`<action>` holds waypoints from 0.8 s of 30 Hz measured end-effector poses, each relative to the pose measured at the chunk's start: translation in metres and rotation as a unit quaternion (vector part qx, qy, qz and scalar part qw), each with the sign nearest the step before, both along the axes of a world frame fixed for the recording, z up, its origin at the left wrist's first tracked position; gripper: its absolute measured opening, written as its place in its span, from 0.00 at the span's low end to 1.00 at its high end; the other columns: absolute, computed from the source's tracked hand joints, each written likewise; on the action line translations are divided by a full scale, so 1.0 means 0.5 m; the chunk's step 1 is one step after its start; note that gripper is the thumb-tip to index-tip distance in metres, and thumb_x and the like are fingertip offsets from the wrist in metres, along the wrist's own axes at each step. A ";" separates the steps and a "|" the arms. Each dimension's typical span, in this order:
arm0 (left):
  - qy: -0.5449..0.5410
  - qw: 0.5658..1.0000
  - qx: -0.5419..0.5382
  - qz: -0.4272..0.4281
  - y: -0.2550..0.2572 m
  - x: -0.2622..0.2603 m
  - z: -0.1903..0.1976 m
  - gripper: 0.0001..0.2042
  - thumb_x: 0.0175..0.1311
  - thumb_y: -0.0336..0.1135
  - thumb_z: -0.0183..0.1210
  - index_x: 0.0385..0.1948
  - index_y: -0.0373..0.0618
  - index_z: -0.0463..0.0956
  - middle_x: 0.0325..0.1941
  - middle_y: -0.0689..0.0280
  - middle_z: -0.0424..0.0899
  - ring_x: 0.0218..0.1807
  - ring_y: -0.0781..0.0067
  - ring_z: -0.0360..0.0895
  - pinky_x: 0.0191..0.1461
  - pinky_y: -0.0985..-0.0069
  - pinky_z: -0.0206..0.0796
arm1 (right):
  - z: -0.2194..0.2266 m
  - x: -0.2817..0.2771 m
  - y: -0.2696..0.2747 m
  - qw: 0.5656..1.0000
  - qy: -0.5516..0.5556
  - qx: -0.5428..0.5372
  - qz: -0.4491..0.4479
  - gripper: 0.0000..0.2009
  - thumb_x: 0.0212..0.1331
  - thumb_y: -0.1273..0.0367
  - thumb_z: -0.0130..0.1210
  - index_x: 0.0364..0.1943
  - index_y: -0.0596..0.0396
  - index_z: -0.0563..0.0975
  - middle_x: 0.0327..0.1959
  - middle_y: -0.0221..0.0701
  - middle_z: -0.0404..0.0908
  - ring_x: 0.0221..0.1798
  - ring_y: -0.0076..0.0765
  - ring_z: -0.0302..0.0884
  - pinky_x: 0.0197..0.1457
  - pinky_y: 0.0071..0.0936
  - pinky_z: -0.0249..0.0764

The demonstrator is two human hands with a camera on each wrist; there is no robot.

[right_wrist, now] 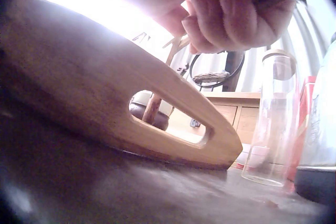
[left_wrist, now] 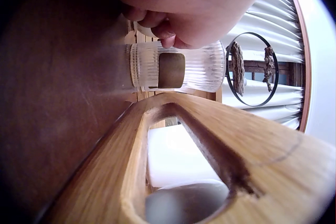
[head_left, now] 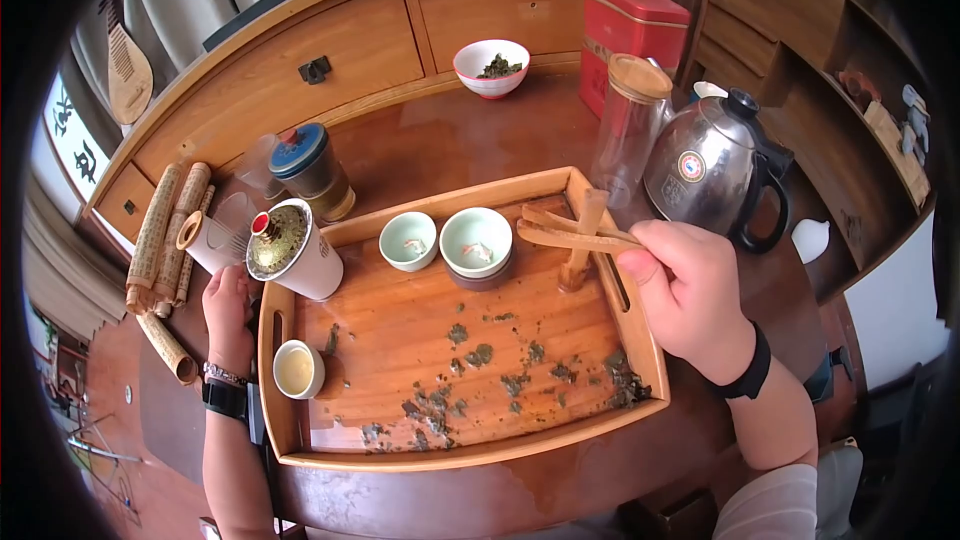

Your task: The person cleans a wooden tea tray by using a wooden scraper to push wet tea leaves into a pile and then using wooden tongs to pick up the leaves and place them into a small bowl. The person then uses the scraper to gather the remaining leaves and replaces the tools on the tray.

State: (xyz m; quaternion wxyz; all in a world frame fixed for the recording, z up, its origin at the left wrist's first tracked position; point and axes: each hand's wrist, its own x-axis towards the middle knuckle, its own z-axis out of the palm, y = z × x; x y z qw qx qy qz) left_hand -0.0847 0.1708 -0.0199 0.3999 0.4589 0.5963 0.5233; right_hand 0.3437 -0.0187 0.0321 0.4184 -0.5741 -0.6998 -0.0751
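Observation:
In the head view the right hand [head_left: 690, 285] grips wooden tongs [head_left: 570, 232] over the right side of the wooden tray [head_left: 470, 456], beside an upright wooden holder [head_left: 582, 250]. Its fingers are curled in the right wrist view [right_wrist: 226, 19]. The left hand [head_left: 230, 315] rests on the table just outside the tray's left edge, fingers curled with nothing seen in them. Inside the tray are two pale green cups [head_left: 408, 241] [head_left: 476, 240], the right one on a dark base, a small cup of tea [head_left: 299, 370], a lidded white cup [head_left: 305, 265] and scattered wet leaves [head_left: 480, 354].
Behind the tray stand a blue-lidded glass jar [head_left: 312, 170], a bowl of leaves [head_left: 491, 68], a red tin [head_left: 630, 30], a glass cylinder [head_left: 625, 140] and a steel kettle [head_left: 695, 165]. Bamboo scrolls [head_left: 165, 240] and a whisk [head_left: 205, 238] lie at the left.

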 end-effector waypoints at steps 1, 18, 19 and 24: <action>-0.007 1.000 -0.001 0.006 0.003 -0.001 -0.003 0.08 0.65 0.37 0.53 0.25 0.51 0.72 0.16 0.83 0.64 0.14 0.93 0.53 0.15 0.88 0.42 | 0.001 -0.001 -0.001 1.000 0.000 0.001 -0.001 0.12 0.54 0.70 0.59 0.21 0.56 0.69 0.16 0.36 0.67 0.19 0.45 0.67 0.21 0.35 0.62; -0.009 1.000 0.004 0.001 0.007 -0.009 -0.008 0.08 0.66 0.37 0.53 0.25 0.51 0.72 0.15 0.84 0.63 0.14 0.93 0.53 0.16 0.88 0.40 | 0.000 -0.004 -0.004 1.000 -0.004 0.000 0.002 0.12 0.55 0.69 0.59 0.20 0.55 0.70 0.15 0.36 0.69 0.18 0.45 0.68 0.20 0.35 0.63; -0.012 1.000 0.005 0.002 0.007 -0.008 -0.007 0.08 0.66 0.37 0.53 0.25 0.51 0.72 0.15 0.84 0.63 0.13 0.93 0.53 0.15 0.88 0.40 | -0.001 -0.004 -0.004 1.000 -0.004 0.000 0.002 0.12 0.55 0.69 0.59 0.20 0.55 0.70 0.15 0.36 0.69 0.18 0.45 0.68 0.20 0.35 0.63; -0.016 1.000 0.007 0.001 0.007 -0.007 -0.007 0.09 0.66 0.37 0.54 0.24 0.51 0.72 0.15 0.83 0.63 0.13 0.93 0.52 0.15 0.87 0.41 | 0.000 -0.004 -0.004 1.000 -0.012 0.002 -0.005 0.12 0.56 0.69 0.59 0.20 0.55 0.69 0.14 0.36 0.68 0.18 0.46 0.68 0.20 0.36 0.62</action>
